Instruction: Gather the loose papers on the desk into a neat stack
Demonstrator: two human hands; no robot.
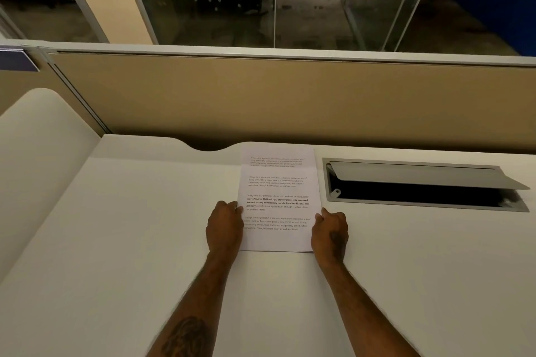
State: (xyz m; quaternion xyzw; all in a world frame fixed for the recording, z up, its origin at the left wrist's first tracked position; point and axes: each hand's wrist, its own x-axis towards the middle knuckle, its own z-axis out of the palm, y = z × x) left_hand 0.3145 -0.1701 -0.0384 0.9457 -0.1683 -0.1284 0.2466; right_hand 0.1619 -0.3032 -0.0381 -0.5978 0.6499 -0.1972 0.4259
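Observation:
A stack of white papers with printed paragraphs lies squared up on the white desk, its far edge near the desk's back. My left hand presses against the stack's left edge with curled fingers. My right hand holds the right edge the same way, fingertips touching the paper. Both hands flank the lower half of the stack. How many sheets lie in it cannot be told.
An open cable hatch with a raised grey lid sits in the desk just right of the papers. A tan partition panel runs along the back. A curved cutout notches the desk's rear edge.

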